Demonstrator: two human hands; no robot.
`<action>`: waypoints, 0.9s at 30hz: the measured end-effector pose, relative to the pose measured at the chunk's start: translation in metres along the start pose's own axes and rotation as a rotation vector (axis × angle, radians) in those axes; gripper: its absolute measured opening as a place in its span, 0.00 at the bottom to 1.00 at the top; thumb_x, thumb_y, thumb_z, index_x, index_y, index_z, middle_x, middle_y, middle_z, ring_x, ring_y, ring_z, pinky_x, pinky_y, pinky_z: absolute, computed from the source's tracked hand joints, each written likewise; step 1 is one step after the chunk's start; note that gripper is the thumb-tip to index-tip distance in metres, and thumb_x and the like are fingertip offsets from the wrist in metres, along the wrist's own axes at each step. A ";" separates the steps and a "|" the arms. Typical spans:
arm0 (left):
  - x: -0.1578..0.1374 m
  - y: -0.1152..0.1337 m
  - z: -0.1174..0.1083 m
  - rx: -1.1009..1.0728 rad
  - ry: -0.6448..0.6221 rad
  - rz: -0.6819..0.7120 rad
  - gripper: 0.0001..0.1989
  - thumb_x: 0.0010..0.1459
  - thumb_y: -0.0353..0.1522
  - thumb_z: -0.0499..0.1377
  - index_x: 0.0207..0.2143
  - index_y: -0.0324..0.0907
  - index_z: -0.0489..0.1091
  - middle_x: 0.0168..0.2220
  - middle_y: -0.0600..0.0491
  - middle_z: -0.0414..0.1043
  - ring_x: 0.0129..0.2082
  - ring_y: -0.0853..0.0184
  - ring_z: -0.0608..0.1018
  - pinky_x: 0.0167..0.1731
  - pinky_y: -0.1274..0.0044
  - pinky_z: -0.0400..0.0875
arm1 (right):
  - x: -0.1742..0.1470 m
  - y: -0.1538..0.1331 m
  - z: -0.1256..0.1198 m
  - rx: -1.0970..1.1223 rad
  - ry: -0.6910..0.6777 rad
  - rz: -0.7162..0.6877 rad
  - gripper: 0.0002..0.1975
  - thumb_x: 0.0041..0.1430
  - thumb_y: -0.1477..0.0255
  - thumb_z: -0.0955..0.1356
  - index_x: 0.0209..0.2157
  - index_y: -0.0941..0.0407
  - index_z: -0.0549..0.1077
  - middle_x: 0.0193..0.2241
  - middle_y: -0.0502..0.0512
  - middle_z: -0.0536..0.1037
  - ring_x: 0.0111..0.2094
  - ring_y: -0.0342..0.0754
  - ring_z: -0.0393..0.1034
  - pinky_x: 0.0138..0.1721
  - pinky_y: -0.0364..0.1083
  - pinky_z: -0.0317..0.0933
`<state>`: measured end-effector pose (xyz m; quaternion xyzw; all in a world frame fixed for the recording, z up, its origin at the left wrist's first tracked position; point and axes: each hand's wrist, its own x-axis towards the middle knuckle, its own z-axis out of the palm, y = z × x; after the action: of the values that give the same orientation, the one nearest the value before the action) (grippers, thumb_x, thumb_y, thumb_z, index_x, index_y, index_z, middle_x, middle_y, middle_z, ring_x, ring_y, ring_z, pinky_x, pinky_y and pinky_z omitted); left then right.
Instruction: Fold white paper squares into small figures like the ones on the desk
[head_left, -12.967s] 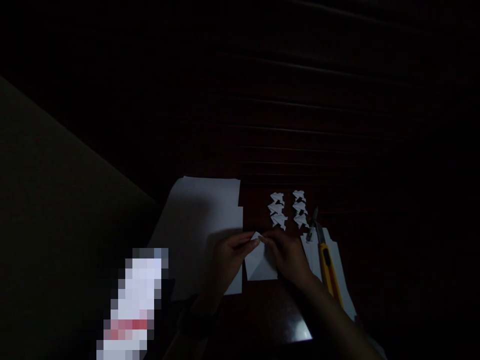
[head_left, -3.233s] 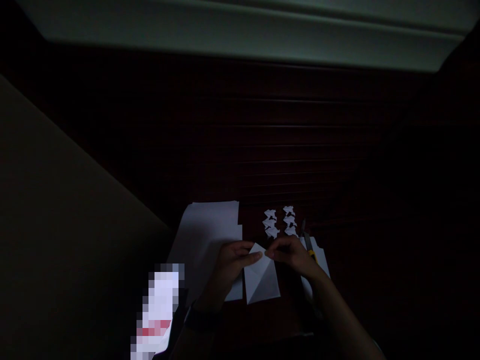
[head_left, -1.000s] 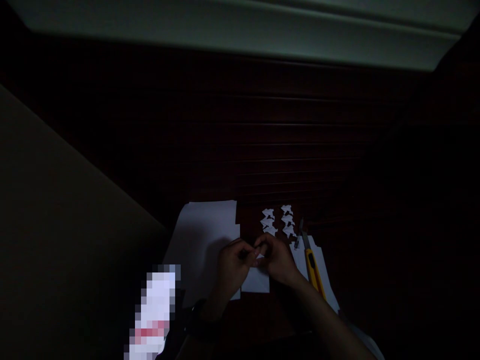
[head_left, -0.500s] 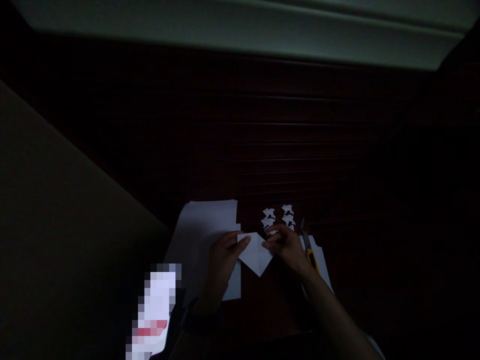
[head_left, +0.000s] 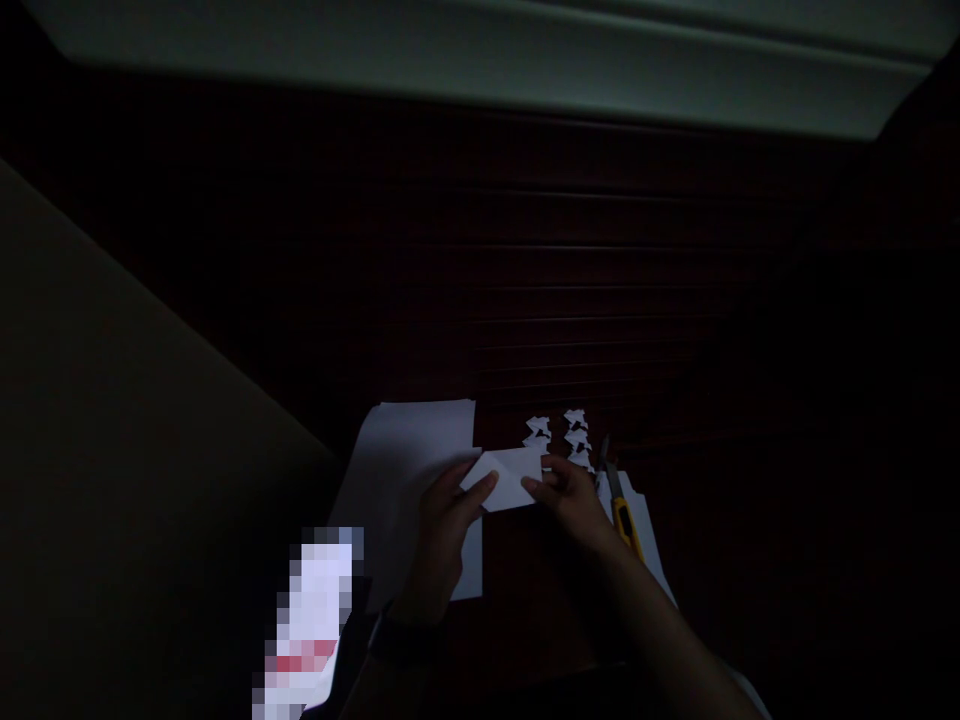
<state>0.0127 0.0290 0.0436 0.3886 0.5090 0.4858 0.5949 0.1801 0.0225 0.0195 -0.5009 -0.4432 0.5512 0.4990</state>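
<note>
A small folded piece of white paper (head_left: pixel 510 480) is held up between both hands, above the dark table. My left hand (head_left: pixel 448 515) grips its left side, thumb on the near face and fingers behind. On the other side my right hand (head_left: pixel 574 503) pinches the right edge, its thumb on the face too. Just beyond the hands, several small folded paper figures (head_left: pixel 577 440) lie in two columns; the near end of the left column is hidden behind the paper.
White sheets (head_left: pixel 412 440) lie at the left under my left forearm. A yellow utility knife (head_left: pixel 624 525) rests on more white paper (head_left: pixel 651 530) at the right. A lit, blurred-out screen (head_left: pixel 311 610) stands at the lower left. The room is dim.
The paper showed a point aimed downward; now it has a flatter outline with a long, nearly level lower edge. My left thumb has stayed on it, and the right hand has shifted slightly downward.
</note>
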 end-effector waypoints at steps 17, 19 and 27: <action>-0.001 -0.004 0.001 0.046 -0.144 -0.083 0.23 0.47 0.38 0.64 0.46 0.39 0.71 0.33 0.46 0.78 0.31 0.59 0.80 0.26 0.74 0.73 | 0.003 -0.004 -0.008 0.051 0.056 -0.062 0.18 0.48 0.66 0.71 0.42 0.54 0.70 0.38 0.55 0.76 0.37 0.50 0.71 0.35 0.46 0.65; 0.000 -0.006 0.001 -0.008 -0.120 -0.069 0.21 0.48 0.38 0.64 0.44 0.38 0.72 0.35 0.45 0.78 0.32 0.58 0.79 0.28 0.73 0.74 | 0.003 -0.004 -0.007 0.114 0.077 -0.063 0.19 0.48 0.67 0.71 0.44 0.53 0.69 0.38 0.55 0.75 0.36 0.50 0.71 0.35 0.46 0.65; 0.000 -0.009 -0.002 -0.034 -0.136 -0.078 0.11 0.49 0.33 0.62 0.35 0.38 0.76 0.35 0.46 0.77 0.36 0.59 0.78 0.34 0.72 0.73 | 0.007 0.008 -0.014 0.071 0.132 -0.092 0.09 0.49 0.70 0.70 0.35 0.54 0.75 0.30 0.53 0.77 0.31 0.49 0.71 0.33 0.46 0.63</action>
<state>0.0121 0.0265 0.0344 0.3904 0.4739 0.4435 0.6529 0.1934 0.0281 0.0092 -0.4973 -0.4118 0.5089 0.5693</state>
